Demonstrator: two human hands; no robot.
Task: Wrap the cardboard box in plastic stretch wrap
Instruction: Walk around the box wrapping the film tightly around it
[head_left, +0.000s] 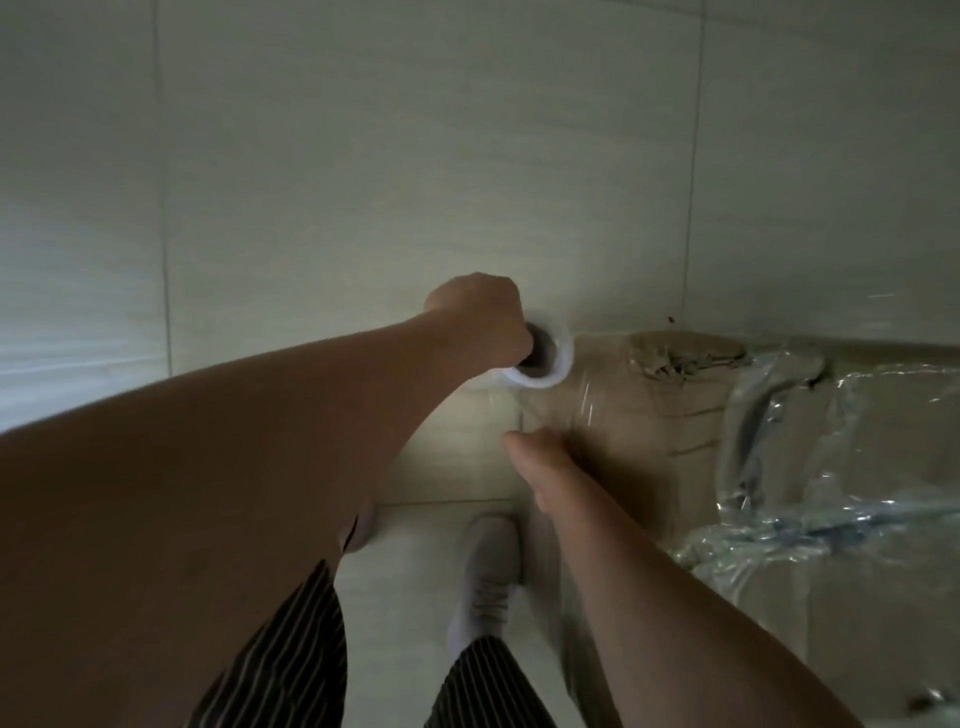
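A: Where is the cardboard box (649, 431) seen?

B: It is seen at 3 to 4 o'clock of the view, on the tiled floor (363, 156); its top and near side are partly covered with crumpled clear film (769, 415); a torn patch is noticed on its top edge.

A: And the roll of stretch wrap (545, 358)?

B: It is found just beside the left corner of the box, at 3 o'clock from the left hand (478, 322); its white end and dark core are turned to the camera.

A: How is the roll held?

B: The left hand is closed like a fist at this end; its fingers are curled into the core, so the roll is gripped there.

A: What can be said of the right hand (540, 457)?

B: It is stretched out at 6 o'clock from the roll, against the film-covered corner of the box; one digit is pointed to 11 o'clock; the rest is blurred and partly hidden, so it cannot be told whether the film is pinched or only touched.

A: Is anything else seen?

B: At 6 o'clock of the view a pale shoe (491, 566) and striped trousers (291, 654) are seen.
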